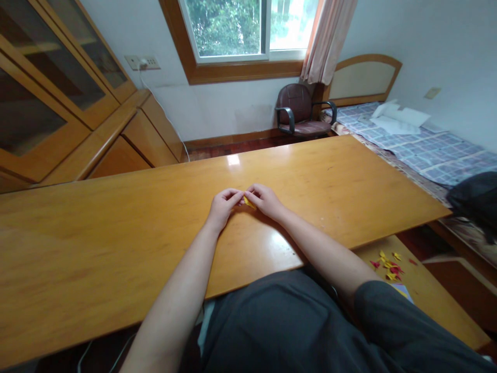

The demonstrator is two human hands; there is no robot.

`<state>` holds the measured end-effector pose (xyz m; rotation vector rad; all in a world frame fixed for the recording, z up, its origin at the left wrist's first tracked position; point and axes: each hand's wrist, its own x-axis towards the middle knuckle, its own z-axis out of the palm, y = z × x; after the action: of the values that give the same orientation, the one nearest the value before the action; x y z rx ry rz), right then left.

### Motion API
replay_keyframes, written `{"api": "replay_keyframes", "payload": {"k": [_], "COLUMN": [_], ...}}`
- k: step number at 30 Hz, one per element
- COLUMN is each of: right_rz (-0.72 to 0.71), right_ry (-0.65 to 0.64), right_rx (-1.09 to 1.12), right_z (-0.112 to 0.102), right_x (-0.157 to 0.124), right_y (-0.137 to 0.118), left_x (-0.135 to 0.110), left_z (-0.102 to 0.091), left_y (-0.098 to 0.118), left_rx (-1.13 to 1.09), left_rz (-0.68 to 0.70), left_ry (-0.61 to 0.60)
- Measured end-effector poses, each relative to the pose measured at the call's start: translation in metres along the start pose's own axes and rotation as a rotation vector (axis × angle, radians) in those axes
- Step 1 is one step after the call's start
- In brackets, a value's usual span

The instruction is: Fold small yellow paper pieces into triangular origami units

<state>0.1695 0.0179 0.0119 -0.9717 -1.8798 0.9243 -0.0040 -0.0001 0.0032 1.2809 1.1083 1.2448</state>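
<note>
Both of my hands rest on the wooden table near its middle. My left hand and my right hand meet fingertip to fingertip, pinching a small yellow piece of folded paper between them. The fingers of both hands are curled and pressed onto the paper, which lies low on the tabletop. Most of the paper is hidden by my fingers.
Several small red and yellow folded paper pieces lie on a lower wooden surface at my right. A cabinet stands at the left, a dark red chair under the window, a bed at the right with a black bag.
</note>
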Motion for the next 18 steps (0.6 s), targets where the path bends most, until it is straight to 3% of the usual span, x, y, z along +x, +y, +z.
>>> {"api": "replay_keyframes", "payload": {"k": [8,14,18], "right_rz": [0.025,0.185,0.204], "right_ry": [-0.011,-0.105,-0.072], "right_rx": [0.061,0.336,0.461], "right_z": [-0.0005,0.0041,0.0074], "right_x": [-0.0024,-0.0047,-0.0024], "right_y": [-0.0027,-0.0025,0.0030], "left_x": [0.0010,-0.0005,0.0003], "left_z": [0.0004,0.0032,0.0040], "left_y": [0.0010,0.0071,0.0054], "left_rx": [0.031,0.102,0.080], "left_rz": [0.038,0.072,0.080], "left_ry": [0.022,0.093,0.122]}}
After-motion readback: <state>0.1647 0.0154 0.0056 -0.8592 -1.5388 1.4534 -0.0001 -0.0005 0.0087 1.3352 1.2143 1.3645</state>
